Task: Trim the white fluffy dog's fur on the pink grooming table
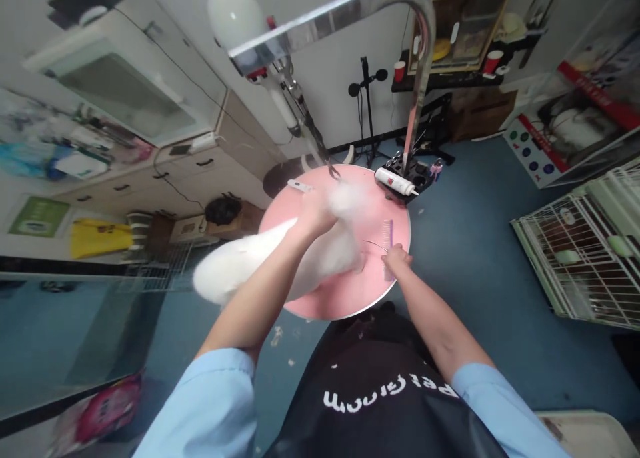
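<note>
Here, pink table (367, 291), blue floor (450, 205), left hand (319, 213) on white animal (331, 255), grip unclear, right hand (399, 259) grasping scissors (376, 245)

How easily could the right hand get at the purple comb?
Probably quite easily: the right hand is right by the comb, with nothing visible between, though it holds a thin curved tool.

1. Bright, fairly even indoor light; its source lies outside the view.
2. Glare streaks the chrome bar (350, 15), and a small highlight sits on the white dome (235, 18).
3. The dog (220, 271) looks washed out, its coat nearly featureless.
4. Soft shadow darkens the table (345, 297) below the dog.
5. Blur smears the dog's head and the left hand (320, 213).
6. Wide-angle distortion tilts the cabinet (120, 91) and cage (595, 258); the bag (107, 408) is smeared.
</note>
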{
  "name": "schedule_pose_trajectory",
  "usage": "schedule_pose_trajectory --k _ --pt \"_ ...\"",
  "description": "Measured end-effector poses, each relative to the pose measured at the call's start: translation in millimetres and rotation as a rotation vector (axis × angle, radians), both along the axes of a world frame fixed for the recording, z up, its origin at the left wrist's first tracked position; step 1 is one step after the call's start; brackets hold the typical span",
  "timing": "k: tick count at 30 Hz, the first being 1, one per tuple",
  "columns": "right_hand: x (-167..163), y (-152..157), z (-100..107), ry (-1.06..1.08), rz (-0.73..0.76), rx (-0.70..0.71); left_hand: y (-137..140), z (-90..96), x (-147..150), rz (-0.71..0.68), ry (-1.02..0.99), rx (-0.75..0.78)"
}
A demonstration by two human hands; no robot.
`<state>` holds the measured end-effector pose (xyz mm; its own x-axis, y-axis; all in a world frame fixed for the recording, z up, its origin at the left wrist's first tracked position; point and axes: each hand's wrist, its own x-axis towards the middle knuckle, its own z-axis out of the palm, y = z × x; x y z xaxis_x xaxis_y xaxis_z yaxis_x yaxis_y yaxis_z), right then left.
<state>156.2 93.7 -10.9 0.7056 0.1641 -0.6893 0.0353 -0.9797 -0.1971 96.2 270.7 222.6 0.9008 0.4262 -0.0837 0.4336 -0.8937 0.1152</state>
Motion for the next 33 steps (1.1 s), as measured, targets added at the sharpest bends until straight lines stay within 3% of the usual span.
schedule_pose_trajectory --k 8,13,15,18,21,27,33 --pt "-3 -38 12 -0.020 0.083 0.129 -3 -2.9 -9 -0.053 0.013 0.151" --pt "3 -67 -8 0.052 0.206 0.462 5 -14.9 -29 0.003 -0.100 0.236" --pt "8 -69 -18 0.189 0.139 0.645 4 -18.9 -39 0.055 -0.143 0.223" --pt "16 -58 -24 0.590 -0.166 0.840 -4 -20.7 -50 0.172 -0.234 0.202" --pt "16 -33 -20 0.912 -0.387 0.856 -12 -20.3 -59 0.285 -0.283 0.230" --pt "-7 17 -7 1.249 -0.420 0.822 -22 -26.2 -84 0.379 -0.287 0.264" --pt "-18 22 -10 1.377 -0.486 0.834 -28 -41.0 -112 0.468 -0.321 0.293"
